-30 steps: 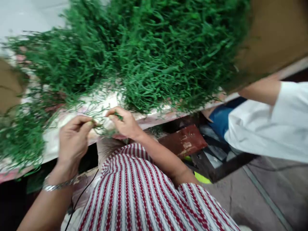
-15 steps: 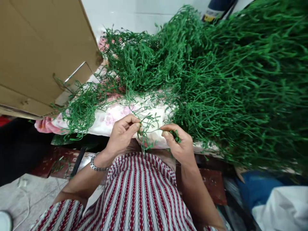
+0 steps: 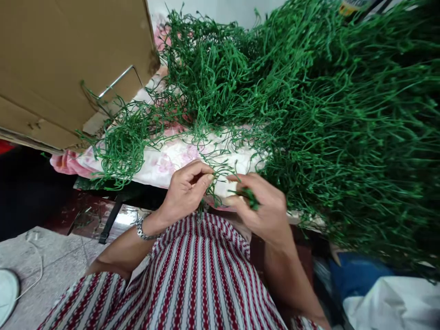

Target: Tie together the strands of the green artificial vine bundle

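Thumb and forefinger of my left hand [image 3: 187, 190] are pinched on a thin green plastic stem sprig [image 3: 215, 185], whose branching ends spread over the floral cloth [image 3: 161, 160]. Close on its right is my right hand [image 3: 264, 204], slightly blurred, with thumb and forefinger parted. Its curled fingers keep a few short green stem pieces [image 3: 250, 198] against the palm. A large heap of similar green stems [image 3: 343, 128] lies beyond and to the right of both hands. To the left, a smaller tangle of stems [image 3: 125, 146] rests at the cloth's edge.
A tall cardboard box [image 3: 68, 55] stands at the left, with a bent metal wire [image 3: 118, 81] beside it. A bottle [image 3: 352, 7] shows behind the heap. White fabric or a bag [image 3: 395, 300] is at lower right, a round pale object [image 3: 7, 293] at lower left.
My right thumb and forefinger have parted and come nearer my left hand, which keeps its pinch. The view has shifted, so the heap and box sit a little higher and further right.
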Motion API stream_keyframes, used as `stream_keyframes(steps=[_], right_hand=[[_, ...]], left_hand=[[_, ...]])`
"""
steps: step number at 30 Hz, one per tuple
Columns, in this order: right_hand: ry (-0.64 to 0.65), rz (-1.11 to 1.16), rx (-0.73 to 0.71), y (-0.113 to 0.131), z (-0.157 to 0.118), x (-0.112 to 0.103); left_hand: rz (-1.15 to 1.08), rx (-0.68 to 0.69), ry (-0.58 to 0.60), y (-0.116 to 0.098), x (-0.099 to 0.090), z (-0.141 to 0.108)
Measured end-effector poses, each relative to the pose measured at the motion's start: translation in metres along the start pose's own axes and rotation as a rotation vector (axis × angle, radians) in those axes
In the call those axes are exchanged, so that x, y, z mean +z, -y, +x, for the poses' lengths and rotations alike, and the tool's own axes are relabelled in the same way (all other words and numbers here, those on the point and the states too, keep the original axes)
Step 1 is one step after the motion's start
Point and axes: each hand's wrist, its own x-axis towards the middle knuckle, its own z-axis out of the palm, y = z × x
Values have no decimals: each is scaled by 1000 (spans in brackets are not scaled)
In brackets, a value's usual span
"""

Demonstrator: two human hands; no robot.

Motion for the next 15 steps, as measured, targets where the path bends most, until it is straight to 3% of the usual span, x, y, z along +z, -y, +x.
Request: stream_keyframes(steps=[4, 8, 11, 15], right_hand=[[139, -18, -40, -1, 11, 21], [153, 41, -48, -9, 9, 28], [107, 80, -55, -13, 5, 31], [138, 28, -78, -15, 3, 35]], left_hand=[[-33, 79, -22, 2, 2, -1], [-63, 132, 33, 2, 1, -1], [-144, 44, 59, 4, 1, 0], [-232, -89, 16, 11, 0, -1]])
